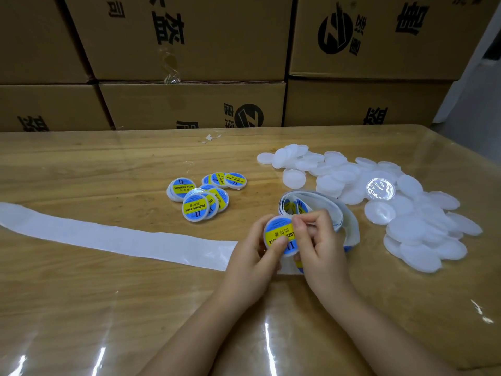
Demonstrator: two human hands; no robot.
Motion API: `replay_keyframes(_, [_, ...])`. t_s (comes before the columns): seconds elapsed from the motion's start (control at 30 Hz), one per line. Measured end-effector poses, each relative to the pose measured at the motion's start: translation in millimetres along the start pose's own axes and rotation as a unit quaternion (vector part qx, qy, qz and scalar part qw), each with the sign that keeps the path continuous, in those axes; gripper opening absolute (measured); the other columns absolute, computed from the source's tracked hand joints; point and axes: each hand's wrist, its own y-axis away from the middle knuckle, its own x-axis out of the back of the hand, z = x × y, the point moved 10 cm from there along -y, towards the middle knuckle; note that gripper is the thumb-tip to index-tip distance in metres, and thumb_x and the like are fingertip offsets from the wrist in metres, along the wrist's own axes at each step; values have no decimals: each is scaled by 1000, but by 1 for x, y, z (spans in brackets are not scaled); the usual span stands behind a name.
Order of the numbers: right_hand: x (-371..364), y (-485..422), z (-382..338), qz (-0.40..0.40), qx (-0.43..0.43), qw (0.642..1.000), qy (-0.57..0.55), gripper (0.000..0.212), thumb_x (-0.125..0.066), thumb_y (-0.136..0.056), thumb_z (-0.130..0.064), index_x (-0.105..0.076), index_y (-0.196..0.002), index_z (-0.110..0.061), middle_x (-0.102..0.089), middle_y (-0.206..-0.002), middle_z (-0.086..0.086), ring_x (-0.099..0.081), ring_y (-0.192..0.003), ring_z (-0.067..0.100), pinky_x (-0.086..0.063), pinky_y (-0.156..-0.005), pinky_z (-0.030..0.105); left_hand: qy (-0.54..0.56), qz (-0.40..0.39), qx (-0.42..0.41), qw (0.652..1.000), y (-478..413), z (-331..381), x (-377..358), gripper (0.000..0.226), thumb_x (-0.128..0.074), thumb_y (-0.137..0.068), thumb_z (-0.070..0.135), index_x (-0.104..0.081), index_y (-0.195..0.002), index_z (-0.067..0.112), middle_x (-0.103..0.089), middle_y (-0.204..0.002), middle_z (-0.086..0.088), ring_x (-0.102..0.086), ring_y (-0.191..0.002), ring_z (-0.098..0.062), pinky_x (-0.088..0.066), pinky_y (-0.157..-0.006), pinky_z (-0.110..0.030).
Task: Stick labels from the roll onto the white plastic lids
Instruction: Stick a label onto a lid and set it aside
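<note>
Lid (277, 227) held by both: left hand (250, 257) thumbs its label (283, 236), right hand (321, 244) pinches the rim (roll (326, 203) just behind).

On the worktop (81, 294), bare lids (406, 226) lie heaped at right, labelled lids (202, 196) in the middle, the strip (108, 237) at left. The roll (320, 202) sits between the heaps, the held lid (277, 229) before it. Boxes (189, 104) stand behind.
</note>
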Motion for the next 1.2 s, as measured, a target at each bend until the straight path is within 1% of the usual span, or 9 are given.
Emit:
replay_keyframes(0.07, [-8, 0, -1, -31, 7, 999, 16, 8, -55, -92, -32, -50, -96, -36, -61, -67, 5, -53, -53, 13, -43, -53, 20, -28, 36, -12, 999, -1, 2, 7, 23, -53, -89, 29, -53, -111, 35, -61, -70, 15, -51, -52, -2, -45, -53, -18])
replay_keyframes(0.13, [-15, 2, -5, -57, 33, 997, 36, 26, -62, -87, -23, -49, -104, -38, -57, -66, 4, -50, -56, 14, -42, -56, 20, -30, 70, -12, 997, -2, 1, 18, 19, -52, -96, 21, -55, -110, 34, -61, -67, 15, -50, -49, -1, -43, -50, -16])
replay_keyframes(0.27, [-26, 6, -11, -99, 45, 994, 34, 38, -63, -80, -27, -46, -113, -36, -63, -76, 3, -55, -65, 14, -47, -65, 21, -45, 125, -5, 991, -3, -1, 35, 18, -50, -96, 18, -61, -105, 29, -67, -79, 16, -55, -59, 1, -42, -55, -15])
replay_keyframes(0.47, [-24, 9, -15, -92, 31, 995, -6, 18, -54, -89, -24, -49, -103, -35, -69, -82, -17, -66, -67, 7, -51, -65, 22, -58, 154, -30, 986, -2, 7, 38, 23, -44, -97, 22, -60, -88, 37, -64, -71, 22, -52, -53, 5, -39, -50, -9])
replay_keyframes(0.63, [-22, 10, -12, -83, 15, 996, -30, 10, -52, -94, -20, -49, -95, -29, -70, -74, -15, -66, -58, 6, -51, -59, 18, -41, 147, -18, 988, -4, 3, 37, 22, -44, -97, 32, -61, -83, 31, -61, -64, 18, -51, -55, 1, -39, -48, -13])
replay_keyframes(0.77, [-16, 7, -8, -64, -15, 997, -52, 15, -51, -93, -21, -44, -80, -25, -66, -59, -1, -63, -50, 10, -44, -50, 16, -25, 104, -16, 994, -6, 4, 28, 17, -46, -88, 36, -62, -80, 31, -64, -72, 15, -58, -69, -4, -47, -63, -22])
replay_keyframes(0.93, [-8, 7, 1, -34, -50, 997, -50, 28, -57, -93, -15, -45, -74, -33, -64, -53, -4, -58, -40, 13, -45, -43, 18, -74, 49, -29, 996, -4, 7, 17, 8, -53, -84, 38, -60, -81, 36, -64, -76, 20, -58, -70, 5, -43, -64, -11])
replay_keyframes(1.1, [-18, 7, -12, -78, 2, 997, -19, 18, -62, -86, -27, -52, -92, -41, -64, -59, -6, -56, -47, 10, -48, -52, 25, -112, 73, -66, 989, -1, 12, 23, 18, -40, -91, 31, -54, -80, 33, -59, -72, 21, -53, -66, 4, -38, -60, -11])
replay_keyframes(1.2, [-31, 12, -26, -125, 71, 989, 43, 31, -66, -77, -27, -53, -102, -41, -65, -85, -20, -58, -64, 4, -46, -63, 15, -73, 97, -40, 992, -1, 5, 31, 22, -38, -97, 29, -58, -86, 27, -61, -78, 15, -54, -69, 2, -43, -63, -17])
